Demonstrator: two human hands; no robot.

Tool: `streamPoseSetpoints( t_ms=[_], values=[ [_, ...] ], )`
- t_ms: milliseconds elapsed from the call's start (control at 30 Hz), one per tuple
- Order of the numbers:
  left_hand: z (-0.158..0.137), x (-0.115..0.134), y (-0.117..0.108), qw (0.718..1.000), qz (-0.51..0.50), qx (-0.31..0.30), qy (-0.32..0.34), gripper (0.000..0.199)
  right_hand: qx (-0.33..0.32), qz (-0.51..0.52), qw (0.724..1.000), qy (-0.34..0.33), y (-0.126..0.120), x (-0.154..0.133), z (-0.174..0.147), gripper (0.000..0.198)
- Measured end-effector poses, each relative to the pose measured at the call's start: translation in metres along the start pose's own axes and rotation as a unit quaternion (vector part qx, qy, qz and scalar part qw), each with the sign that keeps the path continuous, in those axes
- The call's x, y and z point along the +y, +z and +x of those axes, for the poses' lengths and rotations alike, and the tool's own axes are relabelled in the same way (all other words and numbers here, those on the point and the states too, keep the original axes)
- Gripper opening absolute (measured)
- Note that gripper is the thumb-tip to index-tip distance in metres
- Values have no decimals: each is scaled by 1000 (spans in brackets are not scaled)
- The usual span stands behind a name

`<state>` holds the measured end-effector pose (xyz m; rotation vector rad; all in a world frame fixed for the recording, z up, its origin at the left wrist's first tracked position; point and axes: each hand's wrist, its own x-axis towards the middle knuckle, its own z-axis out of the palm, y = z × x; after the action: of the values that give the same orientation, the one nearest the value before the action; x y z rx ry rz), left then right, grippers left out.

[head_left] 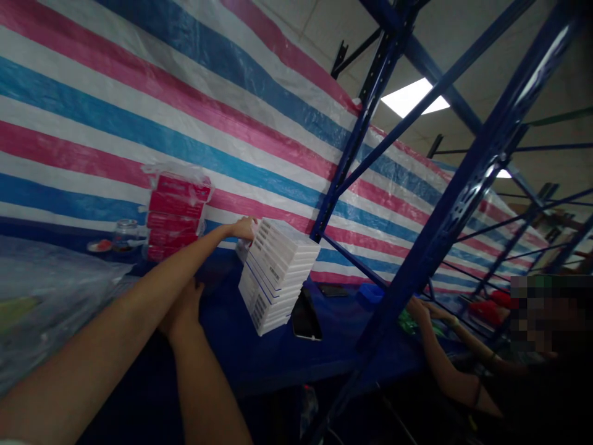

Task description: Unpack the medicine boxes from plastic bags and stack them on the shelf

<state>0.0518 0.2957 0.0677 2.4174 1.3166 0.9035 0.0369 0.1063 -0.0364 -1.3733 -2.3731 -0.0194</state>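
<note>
My left hand point(243, 228) reaches across the table to the far upper edge of a tall stack of flat white boxes point(273, 272). Its fingertips are partly hidden behind the stack, so its grip is unclear. Printed labels and thin blue lines show on the boxes' sides. A bit of clear plastic point(241, 250) lies under that hand. My right hand point(183, 309) is nearer to me, below my left forearm, which covers most of its fingers. The thumb points up, and whatever it may hold is hidden.
Red boxes point(173, 216) in clear wrap stand by a glass jar point(126, 233). Plastic sheeting point(50, 296) covers the left side. A black phone point(306, 318) lies beside the stack. Blue rack posts point(417, 259) rise on the right, with a co-worker's hands point(424, 309) beyond.
</note>
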Motion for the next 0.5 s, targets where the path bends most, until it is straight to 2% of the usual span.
streamPoseSetpoints(
  t_ms=[167,233,333,400,500],
  values=[
    [-19,-5,-42,995,33,65,70,63,13,49,999,-15,5,-4,-2,24],
    [-38,-6,-61,991,51,106,67,68,19,44,999,-21,4,-2,-2,23],
    [-81,-1,-82,985,50,151,69,75,44,36,998,-7,-3,0,-2,23],
    [-116,6,-90,984,29,159,74,78,81,36,995,39,-8,3,-2,25],
    [-172,20,-93,984,-7,166,69,80,150,74,971,169,-16,11,-7,31]
  ],
)
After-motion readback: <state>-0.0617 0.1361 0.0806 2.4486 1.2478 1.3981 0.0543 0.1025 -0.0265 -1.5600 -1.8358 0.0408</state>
